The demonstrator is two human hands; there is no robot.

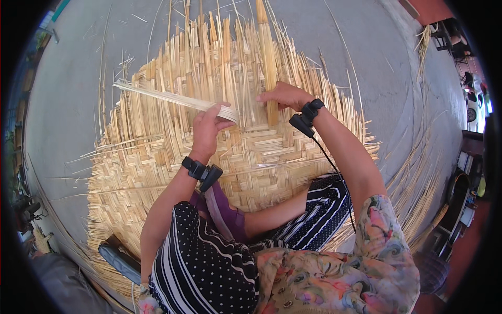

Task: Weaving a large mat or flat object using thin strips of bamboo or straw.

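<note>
A large woven mat of split straw-coloured strips (261,165) lies beneath me, with upright loose ends along its far part. My left hand (212,123) pinches a bundle of thin pale strips (157,95) near its right end, the bundle slanting up to the left across the mat. To the right, my right hand (285,97) has thumb and fingers closed around a wider yellow strip (266,57) that runs away from me over the weave. Each wrist wears a black strapped device. My bent legs rest on the mat, a purple shoe (230,214) between my forearms.
Grey concrete floor (68,120) surrounds the mat, with scattered strips and a long pile of loose strips (418,188) at right. A dark padded object (117,259) sits at lower left. Dark furniture, a parked white car (473,107) and assorted items line the far right edge.
</note>
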